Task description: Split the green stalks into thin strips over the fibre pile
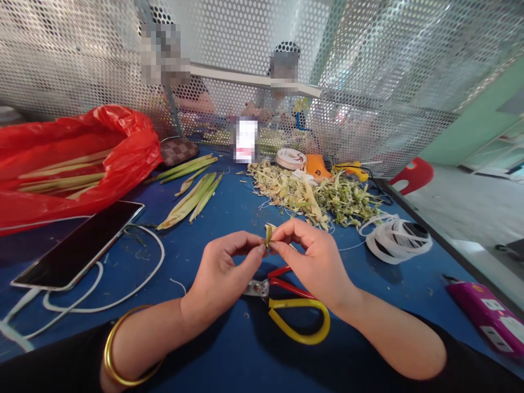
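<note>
Between both hands, above the middle of the blue table (204, 349), is a small piece of green leaf (268, 234). My left hand (227, 267) pinches it from the left, fingertips pressed together. From the right, my right hand (309, 256) grips the same piece between thumb and forefinger. The fingertips of the two hands nearly touch, and they partly hide the piece. Beneath the hands lie pliers or cutters with a metal head (257, 288) and red handles, partly covered by my right hand. A yellow looped handle (301, 327) lies against them.
A red plastic bag (135, 142) with long leaves stands left, near a phone (82, 245) on a white cable. Leaf strips (192, 199) lie behind my left hand. Beyond my right hand are a heap of trimmings (311, 196), a ribbon spool (397, 240) and a purple box (487, 316).
</note>
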The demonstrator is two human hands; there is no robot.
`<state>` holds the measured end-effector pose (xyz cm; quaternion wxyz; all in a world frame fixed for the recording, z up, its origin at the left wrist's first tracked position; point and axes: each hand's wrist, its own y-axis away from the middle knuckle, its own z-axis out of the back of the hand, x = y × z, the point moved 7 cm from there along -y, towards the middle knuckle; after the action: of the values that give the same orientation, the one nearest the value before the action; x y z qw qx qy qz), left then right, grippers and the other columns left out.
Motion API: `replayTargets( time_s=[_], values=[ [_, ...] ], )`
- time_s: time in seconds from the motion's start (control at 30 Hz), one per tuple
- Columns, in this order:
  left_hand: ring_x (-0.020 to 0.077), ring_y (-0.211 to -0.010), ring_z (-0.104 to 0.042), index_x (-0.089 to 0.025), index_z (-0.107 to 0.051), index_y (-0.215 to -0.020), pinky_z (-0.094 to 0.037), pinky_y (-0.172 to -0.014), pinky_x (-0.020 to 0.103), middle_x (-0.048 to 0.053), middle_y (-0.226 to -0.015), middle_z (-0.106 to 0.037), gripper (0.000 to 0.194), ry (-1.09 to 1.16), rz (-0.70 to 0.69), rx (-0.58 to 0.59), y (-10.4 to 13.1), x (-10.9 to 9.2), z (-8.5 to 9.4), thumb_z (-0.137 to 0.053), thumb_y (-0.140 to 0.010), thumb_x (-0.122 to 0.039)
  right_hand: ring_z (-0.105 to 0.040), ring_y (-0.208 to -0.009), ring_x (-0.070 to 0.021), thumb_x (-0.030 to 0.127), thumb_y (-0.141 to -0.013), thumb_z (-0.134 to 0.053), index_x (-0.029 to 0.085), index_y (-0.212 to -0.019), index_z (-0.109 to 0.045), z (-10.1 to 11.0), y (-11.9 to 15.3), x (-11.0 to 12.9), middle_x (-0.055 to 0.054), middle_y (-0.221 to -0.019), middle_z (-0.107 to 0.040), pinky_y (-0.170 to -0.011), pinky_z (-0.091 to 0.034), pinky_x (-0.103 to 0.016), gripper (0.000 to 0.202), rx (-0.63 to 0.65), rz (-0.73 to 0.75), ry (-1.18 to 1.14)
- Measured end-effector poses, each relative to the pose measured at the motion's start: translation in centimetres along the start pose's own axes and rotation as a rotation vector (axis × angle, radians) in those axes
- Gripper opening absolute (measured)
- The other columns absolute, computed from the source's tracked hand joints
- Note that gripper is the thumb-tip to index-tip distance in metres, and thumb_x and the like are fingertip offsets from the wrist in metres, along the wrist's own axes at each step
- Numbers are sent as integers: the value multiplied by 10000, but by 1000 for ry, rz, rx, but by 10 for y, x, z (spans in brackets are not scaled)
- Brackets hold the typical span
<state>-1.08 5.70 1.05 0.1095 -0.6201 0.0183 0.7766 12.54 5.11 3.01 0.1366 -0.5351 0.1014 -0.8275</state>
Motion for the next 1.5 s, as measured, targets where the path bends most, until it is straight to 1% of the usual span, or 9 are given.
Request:
replayTargets(
  time_s=[0.17,0.23,0.37,0.53,0.73,0.93,1.17,1.3,1.5],
  values=[
    [180,-712,-620,-174,-703,-720,-466,-687,237,30,-724,-703,138,-22,13,21,0,4,-1,-615,-747,-277,-613,-670,-120,88,-745,-595,180,-902,-618,-2,-1,-7,0,-753,-637,-632,-548,-249,183,-9,-75,-153],
    [184,-713,-620,-178,-710,-721,-467,-677,241,30,-722,-705,141,13,51,22,-1,7,-1,-620,-737,-286,-609,-668,-120,94,-757,-588,178,-845,-648,-4,-1,-6,-6,-756,-651,-641,-545,-253,136,15,-55,-118],
    [164,-649,-598,-174,-713,-693,-449,-625,234,21,-661,-686,155,75,127,29,-3,10,-1,-629,-717,-302,-600,-670,-126,106,-787,-581,184,-750,-652,-1,-2,1,-7,-735,-641,-655,-527,-264,111,-9,78,12],
    [140,-597,-572,-168,-691,-629,-432,-608,225,9,-593,-656,142,172,252,42,-5,13,-1,-639,-697,-281,-620,-752,-148,130,-833,-550,199,-852,-665,-1,1,10,-36,-827,-646,-698,-528,-289,135,2,280,112],
    [129,-574,-546,-164,-663,-571,-428,-615,231,20,-557,-635,170,256,349,101,-7,17,-3,-622,-699,-267,-630,-745,-146,157,-815,-626,209,-847,-670,-1,0,8,-10,-783,-666,-706,-517,-281,75,31,255,178],
    [143,-549,-562,-157,-664,-565,-435,-579,246,37,-556,-645,160,350,471,71,-1,22,-5,-652,-665,-281,-625,-658,-129,119,-802,-628,195,-801,-662,-2,2,4,4,-714,-659,-626,-505,-244,84,-15,216,185],
    [129,-561,-583,-145,-676,-584,-452,-602,225,28,-565,-659,154,372,481,42,0,27,-5,-667,-680,-266,-614,-739,-164,130,-870,-528,173,-839,-660,-7,11,23,-56,-765,-669,-727,-496,-302,142,-26,556,492],
    [129,-661,-623,-142,-721,-725,-475,-687,217,34,-673,-704,185,443,396,101,-2,22,-8,-693,-708,-325,-590,-692,-137,156,-851,-561,174,-772,-642,4,5,19,-27,-741,-637,-689,-480,-265,115,-86,371,337],
    [100,-624,-608,-149,-723,-728,-464,-630,178,10,-647,-696,134,482,392,59,-2,23,-10,-758,-647,-250,-537,-649,-109,181,-799,-619,174,-679,-625,4,-1,0,13,-691,-595,-632,-451,-231,120,-49,27,-43]
  ],
)
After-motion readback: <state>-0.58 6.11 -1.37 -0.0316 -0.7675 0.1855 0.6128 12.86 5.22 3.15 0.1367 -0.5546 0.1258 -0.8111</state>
